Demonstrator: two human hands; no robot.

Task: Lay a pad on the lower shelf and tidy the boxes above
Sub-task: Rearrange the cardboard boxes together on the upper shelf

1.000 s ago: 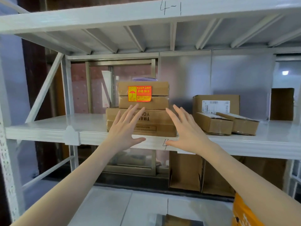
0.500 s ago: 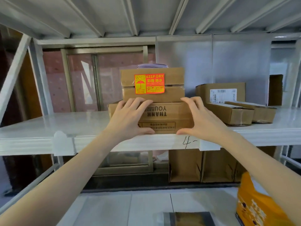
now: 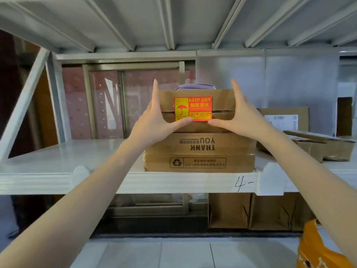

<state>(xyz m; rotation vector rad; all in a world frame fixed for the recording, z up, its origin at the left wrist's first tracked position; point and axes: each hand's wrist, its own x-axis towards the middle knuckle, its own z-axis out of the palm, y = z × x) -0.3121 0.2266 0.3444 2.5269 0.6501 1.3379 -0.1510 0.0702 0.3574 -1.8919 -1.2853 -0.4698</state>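
Two cardboard boxes are stacked at the front of the white upper shelf (image 3: 48, 171). The lower box (image 3: 199, 151) carries an upside-down "THANK YOU" print. On it sits the upper box (image 3: 222, 97) with an orange "KEEP DRY" sticker. My left hand (image 3: 154, 118) presses against its left side and my right hand (image 3: 237, 115) against its right side, fingers upright, thumbs along its lower front edge. A flat purple item (image 3: 195, 87) lies on top of the upper box. The white lower shelf (image 3: 135, 254) shows at the bottom.
Several smaller cardboard boxes (image 3: 316, 146) lie to the right on the upper shelf, one with a white label (image 3: 281, 122). Open cartons (image 3: 251, 211) stand behind the lower shelf. An orange bag (image 3: 316, 248) sits at the bottom right. Shelf beams run overhead.
Both hands rose from the lower box's front to the sides of the upper "KEEP DRY" box. The camera moved closer to the shelf.
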